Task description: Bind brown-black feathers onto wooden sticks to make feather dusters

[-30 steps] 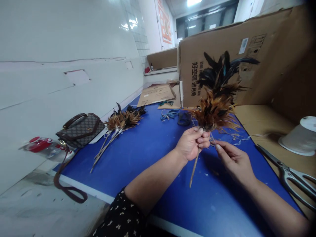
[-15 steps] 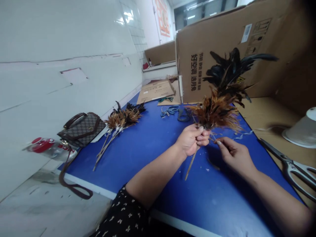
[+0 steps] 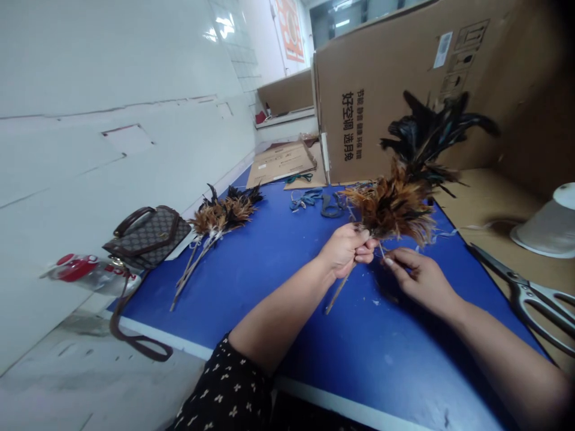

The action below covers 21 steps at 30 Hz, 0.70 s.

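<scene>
Watching from afar, I am clamping the left hand (image 3: 353,248) around the stick (image 3: 336,294) of a feather duster (image 3: 398,200), its fingers wrapped just below the brown plumes. The duster is slanting up and rightward from those fingers, its dark tips standing out against a cardboard box (image 3: 390,102) beyond them. Just right of that grip, I am pinching a thin strand (image 3: 381,248) in the right hand (image 3: 411,272), thumb and fingertip together. Right of the pinching fingers, scissors (image 3: 523,287) and a spool (image 3: 548,227) are resting on a brown surface; well left of both sets of fingers, spare dusters (image 3: 227,211) are lying on the blue desk (image 3: 269,257).
</scene>
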Each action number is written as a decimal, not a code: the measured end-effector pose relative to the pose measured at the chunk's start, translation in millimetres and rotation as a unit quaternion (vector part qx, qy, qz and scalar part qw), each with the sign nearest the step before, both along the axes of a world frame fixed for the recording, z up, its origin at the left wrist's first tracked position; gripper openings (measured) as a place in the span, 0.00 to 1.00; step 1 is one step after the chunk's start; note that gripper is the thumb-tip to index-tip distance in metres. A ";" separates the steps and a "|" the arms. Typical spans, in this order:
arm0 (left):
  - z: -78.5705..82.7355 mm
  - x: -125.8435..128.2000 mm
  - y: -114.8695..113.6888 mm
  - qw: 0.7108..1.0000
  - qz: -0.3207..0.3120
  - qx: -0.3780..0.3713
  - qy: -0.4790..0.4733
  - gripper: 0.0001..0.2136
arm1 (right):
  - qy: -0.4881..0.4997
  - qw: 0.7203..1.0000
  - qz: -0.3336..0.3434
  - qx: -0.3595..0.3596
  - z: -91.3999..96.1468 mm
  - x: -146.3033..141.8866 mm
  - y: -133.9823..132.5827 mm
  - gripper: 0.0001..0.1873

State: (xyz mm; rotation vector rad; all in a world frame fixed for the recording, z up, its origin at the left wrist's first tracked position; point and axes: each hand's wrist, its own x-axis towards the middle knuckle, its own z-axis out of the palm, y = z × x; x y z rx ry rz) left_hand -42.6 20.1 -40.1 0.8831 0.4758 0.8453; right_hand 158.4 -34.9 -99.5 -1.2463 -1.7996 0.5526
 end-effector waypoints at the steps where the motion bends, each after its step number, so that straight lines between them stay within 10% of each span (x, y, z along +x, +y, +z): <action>1: -3.9 0.7 1.8 1.000 -0.001 0.008 0.007 0.19 | 0.015 1.000 -0.005 -0.004 -0.8 0.5 1.2 0.20; 13: -13.9 17.1 -12.6 1.000 -0.005 -0.006 0.028 0.23 | 0.161 0.983 -0.075 -0.049 3.1 -4.2 -0.2 0.27; 21: -15.7 24.4 -18.9 0.995 0.098 -0.015 0.033 0.21 | 0.200 0.976 -0.073 -0.043 7.1 -20.3 -10.2 0.26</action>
